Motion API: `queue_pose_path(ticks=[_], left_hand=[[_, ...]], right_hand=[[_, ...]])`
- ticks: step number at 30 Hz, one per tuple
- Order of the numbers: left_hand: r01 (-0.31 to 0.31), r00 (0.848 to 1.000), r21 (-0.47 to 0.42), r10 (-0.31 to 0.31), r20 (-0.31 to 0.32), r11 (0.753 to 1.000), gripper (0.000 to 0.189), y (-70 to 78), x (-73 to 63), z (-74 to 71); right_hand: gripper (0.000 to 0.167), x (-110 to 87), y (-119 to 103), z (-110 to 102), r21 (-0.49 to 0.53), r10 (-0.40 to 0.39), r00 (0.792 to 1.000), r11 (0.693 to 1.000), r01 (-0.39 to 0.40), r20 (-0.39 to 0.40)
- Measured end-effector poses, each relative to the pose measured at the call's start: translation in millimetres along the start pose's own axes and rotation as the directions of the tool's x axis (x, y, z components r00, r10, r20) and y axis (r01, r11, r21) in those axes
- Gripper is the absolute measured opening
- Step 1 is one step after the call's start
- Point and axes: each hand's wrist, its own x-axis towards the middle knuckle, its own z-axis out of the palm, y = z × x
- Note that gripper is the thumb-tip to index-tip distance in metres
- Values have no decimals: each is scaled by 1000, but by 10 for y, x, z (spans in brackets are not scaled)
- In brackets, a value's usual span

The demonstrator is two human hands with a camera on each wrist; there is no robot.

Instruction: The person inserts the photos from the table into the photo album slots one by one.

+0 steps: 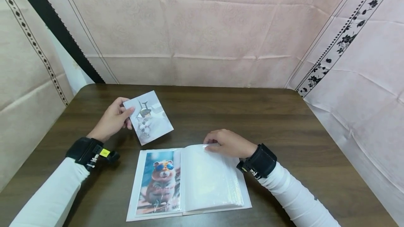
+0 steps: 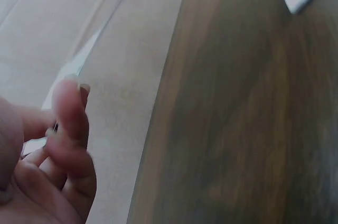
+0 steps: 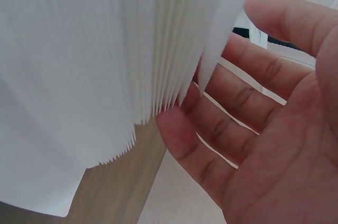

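On the left, my left hand (image 1: 114, 117) pinches a pale picture card (image 1: 154, 120) by its edge, thumb on top. The card shows a glass-like drawing and is raised and tilted above the table. In the left wrist view the fingers (image 2: 71, 145) are curled and the card is barely visible. An open photo album (image 1: 132, 202) lies in front of me. Its left page bears a picture of a sunglassed hamster (image 1: 161, 179); its right page is a blank clear sleeve (image 1: 208, 181). My right hand (image 1: 231, 143) holds the top edge of this sleeve page between thumb and fingers.
A dark wooden table (image 1: 284, 132) carries the album. Pale patterned cloth (image 1: 202, 31) hangs behind the table and along both sides. Many more album pages (image 3: 163, 39) are stacked beneath the raised one in the right wrist view.
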Motion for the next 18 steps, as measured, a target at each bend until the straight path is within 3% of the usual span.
queue_pose_path(ticks=[9, 18], left_hand=[[-36, 996, -63, 41, 73, 997, 60, 128, -7, 135], [-94, 991, -131, 106, 88, 987, 43, 232, 21, 300]], right_hand=[[20, 17, 23, 15, -4, 2, 1000, 1000, -2, -9], [16, 19, 29, 1, -6, -4, 998, 1000, 4, -66]])
